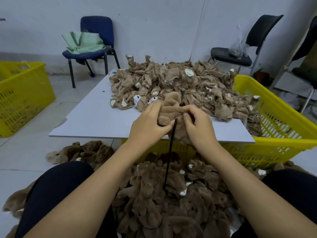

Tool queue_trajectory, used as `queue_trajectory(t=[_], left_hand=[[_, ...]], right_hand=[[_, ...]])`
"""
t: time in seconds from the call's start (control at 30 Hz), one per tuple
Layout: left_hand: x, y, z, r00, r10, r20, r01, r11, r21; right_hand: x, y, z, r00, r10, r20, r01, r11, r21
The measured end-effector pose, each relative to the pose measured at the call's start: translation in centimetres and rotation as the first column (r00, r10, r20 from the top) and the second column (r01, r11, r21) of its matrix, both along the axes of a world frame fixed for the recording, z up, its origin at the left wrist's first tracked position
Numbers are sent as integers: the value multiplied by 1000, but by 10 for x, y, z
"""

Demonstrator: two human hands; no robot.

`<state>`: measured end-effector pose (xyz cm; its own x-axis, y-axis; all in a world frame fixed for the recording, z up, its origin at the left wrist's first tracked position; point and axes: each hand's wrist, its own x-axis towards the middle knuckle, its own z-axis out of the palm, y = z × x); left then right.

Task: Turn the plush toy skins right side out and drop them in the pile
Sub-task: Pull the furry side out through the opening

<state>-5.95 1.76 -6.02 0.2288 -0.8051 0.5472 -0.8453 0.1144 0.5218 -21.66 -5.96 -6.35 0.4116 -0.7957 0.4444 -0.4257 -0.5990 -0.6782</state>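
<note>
Both hands grip one brown plush skin above the table's near edge. My left hand clasps its left side and my right hand pinches its right side. A thin dark stick runs from the skin down toward my lap. On the white table lies a heap of inside-out tan skins with white patches. A pile of furry brown skins, turned right side out, fills the floor between my knees.
A yellow crate stands under and right of the table, another yellow crate at the far left. A blue chair with a green bag and a black chair stand by the wall.
</note>
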Motion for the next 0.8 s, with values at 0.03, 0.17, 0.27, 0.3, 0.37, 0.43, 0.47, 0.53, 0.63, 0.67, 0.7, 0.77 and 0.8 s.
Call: queue_trajectory(t=[0.03, 0.17, 0.27, 0.3, 0.37, 0.43, 0.47, 0.53, 0.63, 0.67, 0.7, 0.77, 0.8], left_hand=[[-2, 0, 0, 1000, 21, -11, -21, 1000, 3], [-9, 1, 4, 991, 84, -107, -85, 996, -4], [-12, 3, 5, 980, 74, -186, -78, 997, -16], [-12, 3, 6, 972, 46, -229, -52, 998, -21], [-11, 3, 6, 951, -34, -308, 19, 999, -50], [-11, 4, 6, 946, -81, -315, 53, 994, -97], [-11, 5, 6, 949, -92, -303, 55, 990, -129], [-11, 7, 6, 954, -112, -277, 56, 978, -203], [-13, 13, 7, 969, -114, -222, 48, 959, -280], [-14, 14, 8, 975, -106, -195, 44, 954, -296], [-16, 15, 9, 981, -98, -168, 42, 951, -308], [-20, 18, 10, 988, -86, -129, 41, 946, -322], [-22, 20, 10, 990, -84, -117, 41, 944, -328]], right_hand=[[0, 2, 0, 1000, -3, -7, 3, 1000, -27], [1, 15, 2, 998, -58, -2, 56, 976, -210], [-1, 18, 1, 996, -93, 10, 92, 944, -316], [-2, 18, 1, 996, -92, -12, 83, 941, -327], [-3, 17, -1, 995, -76, -60, 52, 941, -335], [-4, 19, -1, 994, -69, -87, 34, 937, -347], [-4, 20, 0, 993, -70, -96, 32, 933, -358], [-5, 22, 3, 993, -76, -94, 34, 921, -388], [-7, 27, 8, 995, -80, -52, 48, 895, -443], [-7, 29, 9, 996, -79, -38, 53, 889, -454], [-8, 31, 9, 997, -79, -26, 59, 886, -460], [-11, 34, 7, 996, -86, 3, 78, 880, -468], [-12, 35, 6, 996, -92, 23, 91, 875, -476]])
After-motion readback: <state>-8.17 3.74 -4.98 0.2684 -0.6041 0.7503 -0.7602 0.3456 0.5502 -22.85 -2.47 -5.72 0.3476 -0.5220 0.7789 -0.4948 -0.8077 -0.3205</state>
